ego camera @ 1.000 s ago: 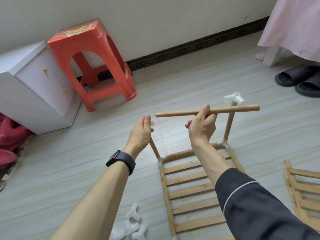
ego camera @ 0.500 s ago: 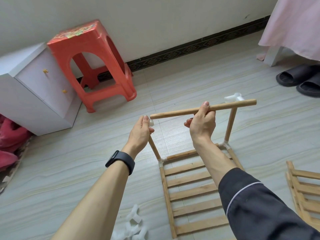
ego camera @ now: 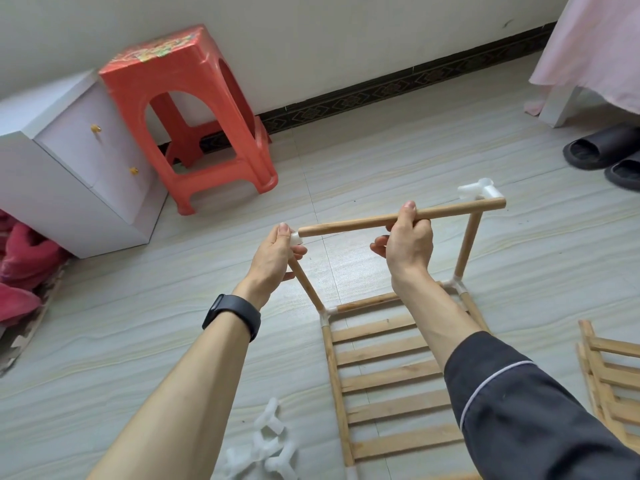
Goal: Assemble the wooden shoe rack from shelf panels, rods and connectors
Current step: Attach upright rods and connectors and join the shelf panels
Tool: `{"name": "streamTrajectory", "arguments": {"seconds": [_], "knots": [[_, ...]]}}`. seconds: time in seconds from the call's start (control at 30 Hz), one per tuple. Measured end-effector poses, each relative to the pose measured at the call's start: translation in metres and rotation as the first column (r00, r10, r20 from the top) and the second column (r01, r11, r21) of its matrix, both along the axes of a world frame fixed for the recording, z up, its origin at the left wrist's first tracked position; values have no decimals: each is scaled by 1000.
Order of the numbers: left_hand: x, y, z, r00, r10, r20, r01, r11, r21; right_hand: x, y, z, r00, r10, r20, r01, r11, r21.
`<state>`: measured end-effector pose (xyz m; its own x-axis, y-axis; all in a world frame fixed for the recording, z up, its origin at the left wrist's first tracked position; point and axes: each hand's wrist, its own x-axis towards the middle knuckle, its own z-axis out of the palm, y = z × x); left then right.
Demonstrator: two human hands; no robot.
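The shelf panel (ego camera: 391, 408) lies flat on the floor at lower centre. Its near end is cut off by the bottom edge, and the right forearm hides part of its slats. A white cabinet (ego camera: 69, 174) and a red stool (ego camera: 166, 60) stand at upper left. A second panel (ego camera: 613, 348) is cut off by the right edge.

Two upright rods rise from the panel's far corners. The left upright rod (ego camera: 306, 285) leans toward the left hand (ego camera: 273, 258). The right upright rod (ego camera: 467, 247) carries a white top connector (ego camera: 479, 190).

The right hand (ego camera: 408, 247) holds the horizontal rod (ego camera: 349, 226) at centre frame, thumb and forefinger curled round its middle. The rod's right end crosses in front of the right upright, just below the top connector.

The left hand pinches a white left connector (ego camera: 295, 238) between thumb and fingers, which hide most of it. The rod's left end meets this connector. Whether it is seated cannot be determined.

Loose connectors (ego camera: 266, 445) lie at bottom centre, partly blurred.
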<state>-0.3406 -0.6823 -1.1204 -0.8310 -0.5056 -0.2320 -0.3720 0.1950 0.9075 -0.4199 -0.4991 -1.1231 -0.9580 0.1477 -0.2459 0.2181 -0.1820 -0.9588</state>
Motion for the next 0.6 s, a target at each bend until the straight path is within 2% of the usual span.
{"name": "streamTrajectory", "arguments": {"seconds": [0.1,0.3,0.47,0.6], "knots": [[3,-5,-1,999,32,-14,-32,999,32,1,-1,-5,999,32,-22,-31,999,23],[8,-4,-3,1000,9,-29,-8,1000,5,4,2,-22,993,83,84,-81,996,-25],[6,2,-1,999,-10,-43,8,999,-53,6,-10,-8,987,125,-105,-123,992,27],[10,-5,-1,999,-7,-32,4,996,-84,9,-14,-8,979,190,-76,-192,981,-19]]}}
